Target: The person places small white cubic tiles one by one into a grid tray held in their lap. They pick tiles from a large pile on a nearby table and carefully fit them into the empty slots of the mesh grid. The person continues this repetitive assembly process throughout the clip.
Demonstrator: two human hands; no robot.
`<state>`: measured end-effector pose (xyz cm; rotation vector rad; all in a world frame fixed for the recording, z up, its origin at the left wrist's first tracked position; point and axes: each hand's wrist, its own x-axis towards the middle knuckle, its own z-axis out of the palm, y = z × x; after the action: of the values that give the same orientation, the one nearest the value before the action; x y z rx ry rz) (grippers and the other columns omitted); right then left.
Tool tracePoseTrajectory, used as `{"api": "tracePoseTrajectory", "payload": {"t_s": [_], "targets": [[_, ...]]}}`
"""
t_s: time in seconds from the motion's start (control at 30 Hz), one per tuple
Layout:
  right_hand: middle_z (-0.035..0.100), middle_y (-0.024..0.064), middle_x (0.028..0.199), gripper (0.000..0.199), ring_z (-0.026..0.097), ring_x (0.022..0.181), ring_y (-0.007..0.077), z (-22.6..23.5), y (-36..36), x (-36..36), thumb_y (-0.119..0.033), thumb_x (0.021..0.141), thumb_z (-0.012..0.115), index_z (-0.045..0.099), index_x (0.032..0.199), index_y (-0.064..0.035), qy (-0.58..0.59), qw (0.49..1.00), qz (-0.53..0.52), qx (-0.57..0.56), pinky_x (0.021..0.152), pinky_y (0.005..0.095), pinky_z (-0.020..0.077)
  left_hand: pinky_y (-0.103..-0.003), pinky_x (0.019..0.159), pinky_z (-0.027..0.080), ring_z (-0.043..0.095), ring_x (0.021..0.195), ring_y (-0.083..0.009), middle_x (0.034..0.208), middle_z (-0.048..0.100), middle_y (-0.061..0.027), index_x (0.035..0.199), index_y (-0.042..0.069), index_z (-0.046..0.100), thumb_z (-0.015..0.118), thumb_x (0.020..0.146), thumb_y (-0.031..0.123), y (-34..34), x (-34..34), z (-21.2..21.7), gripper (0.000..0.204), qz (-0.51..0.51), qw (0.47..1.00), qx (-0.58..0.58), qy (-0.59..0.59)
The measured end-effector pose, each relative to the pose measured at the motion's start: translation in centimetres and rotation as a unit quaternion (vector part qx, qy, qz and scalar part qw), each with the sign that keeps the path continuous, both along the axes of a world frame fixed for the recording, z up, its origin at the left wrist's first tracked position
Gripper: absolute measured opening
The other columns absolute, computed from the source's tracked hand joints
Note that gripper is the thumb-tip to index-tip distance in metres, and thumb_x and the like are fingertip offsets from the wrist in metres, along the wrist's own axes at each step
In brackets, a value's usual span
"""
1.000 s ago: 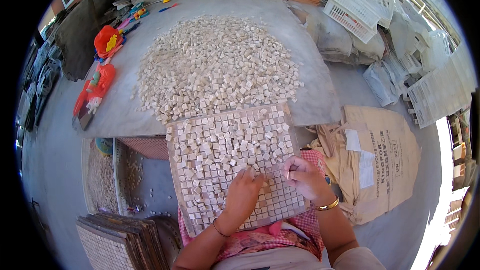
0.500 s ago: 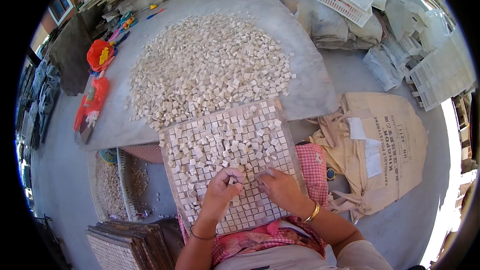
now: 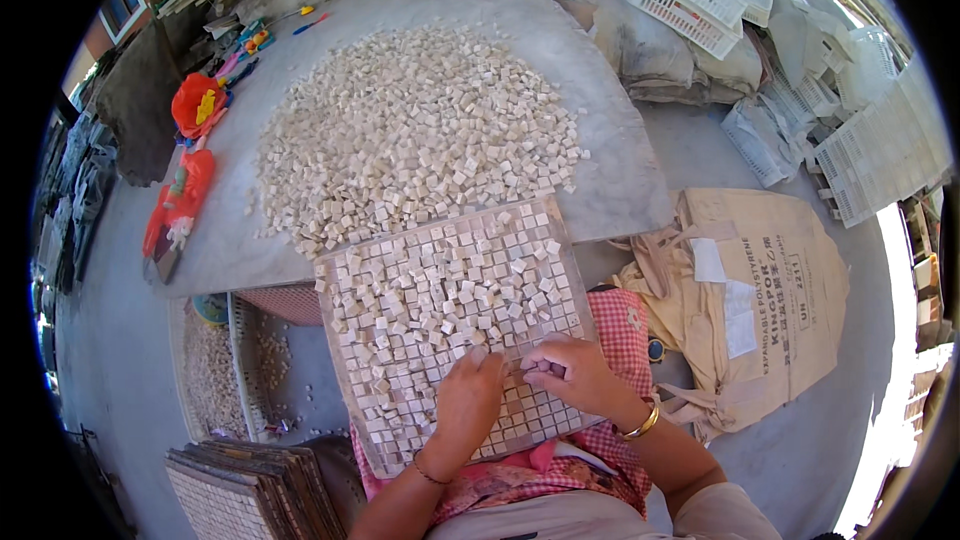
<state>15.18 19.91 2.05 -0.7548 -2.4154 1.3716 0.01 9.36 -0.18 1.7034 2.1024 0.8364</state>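
Chalky pale cubes (image 3: 440,322) in gridded tray (image 3: 568,258), some tilted loose on top; rough pile (image 3: 420,130) on smooth grey slab (image 3: 622,175). Left hand (image 3: 470,402) bent over cubes, right hand (image 3: 582,376) curled beside; can't tell if either grips.

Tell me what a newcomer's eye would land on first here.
Most likely the big heap of pale cubes, spread across the grey table in the upper middle. Next, nearer the person, comes the gridded board with cubes scattered over it, where the left hand and right hand work close together. Bright red-orange bundles also stand out at the table's left edge.
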Motion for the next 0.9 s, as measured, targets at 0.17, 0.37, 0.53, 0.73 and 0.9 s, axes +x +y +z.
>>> {"api": "tracePoseTrajectory", "payload": {"t_s": [0.17, 0.37, 0.53, 0.73, 0.9], "targets": [[0.057, 0.012, 0.082, 0.016, 0.058, 0.072, 0.0287, -1.7, -0.8, -1.7, -0.014, 0.079, 0.067, 0.061, 0.091, -0.0048, 0.054, 0.99, 0.004, 0.131, 0.064, 0.0358, 0.0481, -0.041, 0.059, 0.047, 0.058, 0.069, -0.0339, 0.078, 0.057, -0.0145, 0.085, 0.006, 0.063, 0.064, 0.077, 0.008, -0.1, -1.0, 0.2, 0.008, 0.018, 0.994, 0.008, -0.108], [0.056, 0.0129, 0.084, 0.015, 0.057, 0.077, 0.0314, -1.3, -0.6, -1.9, -0.012, 0.08, 0.063, 0.059, 0.092, -0.0043, 0.035, 0.994, 0.028, 0.099, 0.068, 0.0383, 0.0476, -0.041, 0.061, 0.047, 0.059, 0.071, -0.0345, 0.08, 0.06, -0.0154, 0.088, 0.007, 0.065, 0.063, 0.077, 0.008, -0.4, -1.3, 0.6, 0.011, 0.02, 0.988, -0.012, -0.15], [0.055, 0.0137, 0.082, 0.011, 0.057, 0.079, 0.0323, -1.2, -0.1, -1.8, -0.012, 0.081, 0.059, 0.058, 0.088, -0.0035, -0.047, 0.993, 0.023, 0.104, 0.069, 0.0396, 0.047, -0.031, 0.063, 0.046, 0.058, 0.068, -0.021, 0.075, 0.06, -0.009, 0.087, 0.001, 0.066, 0.061, 0.082, 0.008, -0.3, -1.8, 1.4, 0.011, 0.076, 0.968, -0.004, -0.239], [0.054, 0.0136, 0.08, 0.011, 0.056, 0.079, 0.0313, -2.1, 0.6, -2.2, -0.01, 0.079, 0.057, 0.057, 0.084, -0.0011, -0.065, 0.985, 0.058, 0.146, 0.069, 0.0402, 0.0468, -0.019, 0.045, 0.03, 0.037, 0.05, -0.0049, 0.058, 0.043, 0.0035, 0.087, 0.0, 0.061, 0.052, 0.092, 0.016, -1.4, -3.5, 1.8, 0.019, 0.121, 0.738, -0.066, -0.661], [0.052, 0.0128, 0.079, 0.008, 0.055, 0.079, 0.0298, -1.6, 0.9, -2.7, -0.009, 0.079, 0.056, 0.056, 0.08, -0.0017, -0.082, 0.976, 0.1, 0.174, 0.069, 0.0388, 0.0472, -0.018, 0.041, 0.022, 0.028, 0.046, -0.0023, 0.056, 0.037, 0.0048, 0.088, 0.0, 0.058, 0.05, 0.093, 0.018, -1.7, -3.3, 1.2, 0.02, 0.13, 0.713, -0.045, -0.687]]}}
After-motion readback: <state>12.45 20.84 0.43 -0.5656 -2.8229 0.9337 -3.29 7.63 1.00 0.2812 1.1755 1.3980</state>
